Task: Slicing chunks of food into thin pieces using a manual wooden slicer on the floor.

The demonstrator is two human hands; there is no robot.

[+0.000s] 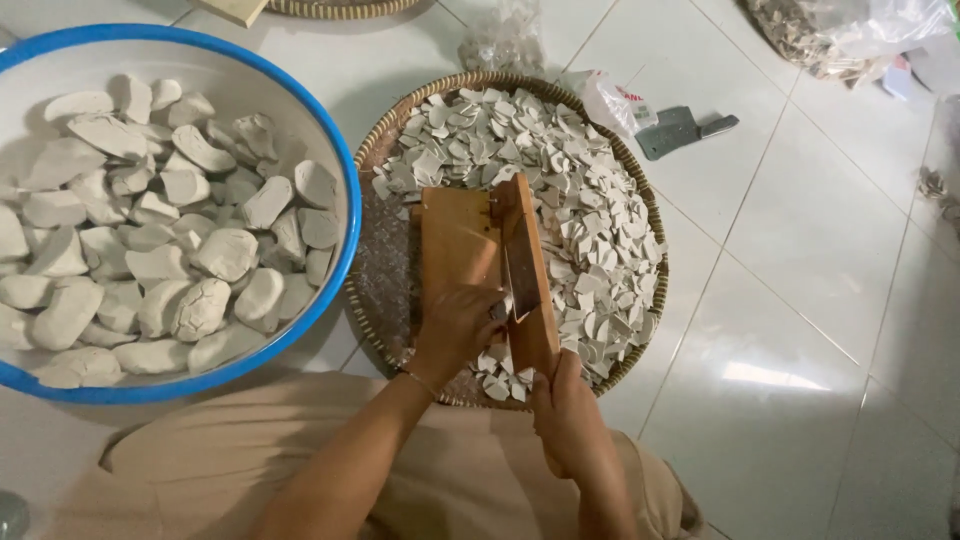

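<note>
A wooden slicer (468, 245) with a hinged blade (521, 268) lies across a round woven tray (378, 270). My left hand (455, 330) presses a pale lump against the board right beside the blade. My right hand (566, 415) grips the near end of the blade's wooden handle (538, 340). Several thin white slices (590, 230) are heaped on the tray to the right of the slicer, with a few more under my hands.
A large white basin with a blue rim (345, 250) at left holds several whole pale lumps (150, 250). A cleaver (680, 130) lies on the white tiled floor (800, 300) beyond the tray, next to plastic bags (615, 100). A bag of scraps (820, 35) sits top right.
</note>
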